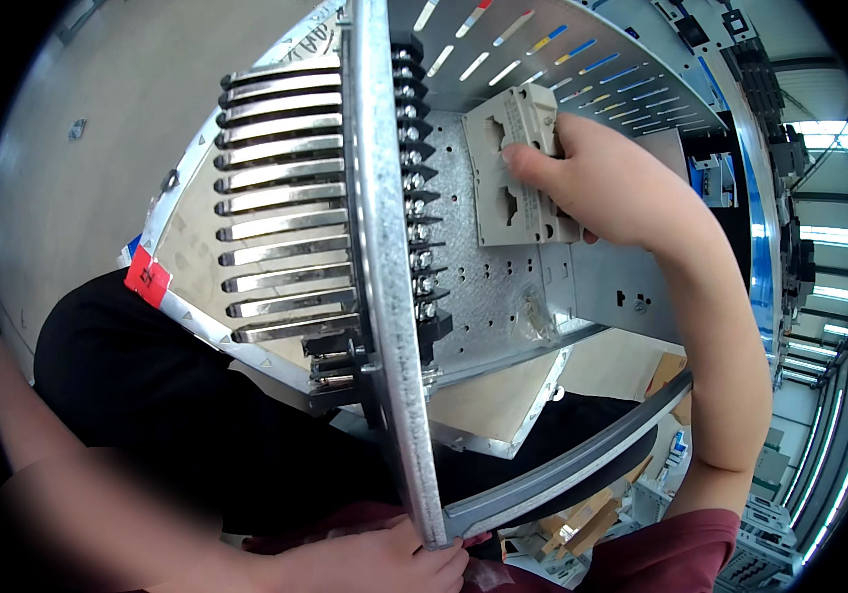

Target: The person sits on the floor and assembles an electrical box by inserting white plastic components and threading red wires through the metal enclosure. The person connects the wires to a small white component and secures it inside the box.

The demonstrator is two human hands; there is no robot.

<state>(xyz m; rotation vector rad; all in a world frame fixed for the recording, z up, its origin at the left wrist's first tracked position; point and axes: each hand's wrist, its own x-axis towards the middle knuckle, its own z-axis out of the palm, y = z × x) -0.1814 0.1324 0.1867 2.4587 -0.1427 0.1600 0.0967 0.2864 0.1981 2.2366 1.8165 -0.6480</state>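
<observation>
My right hand (592, 188) is closed around a beige plastic block (508, 178) with notched openings in its face, thumb on the front and most fingers hidden behind. It holds the block against or just above the perforated metal plate (463, 296) inside a sheet-metal housing. Low in the view, my left hand (384, 563) has its fingers curled at the bottom end of an upright galvanised rail (394, 296); part of its grip is hidden. Through that rail runs a row of flat silver bars (285, 178), with black pieces and screws on the other side.
A slotted metal wall (582, 59) closes the far side. A small clear plastic bag (534, 314) lies on the plate. Red tape (149, 277) marks a white frame corner. A grey curved strip (572, 450) crosses near my legs; cardboard (582, 519) lies below. Whose bare arm (14, 395) is at left, I cannot tell.
</observation>
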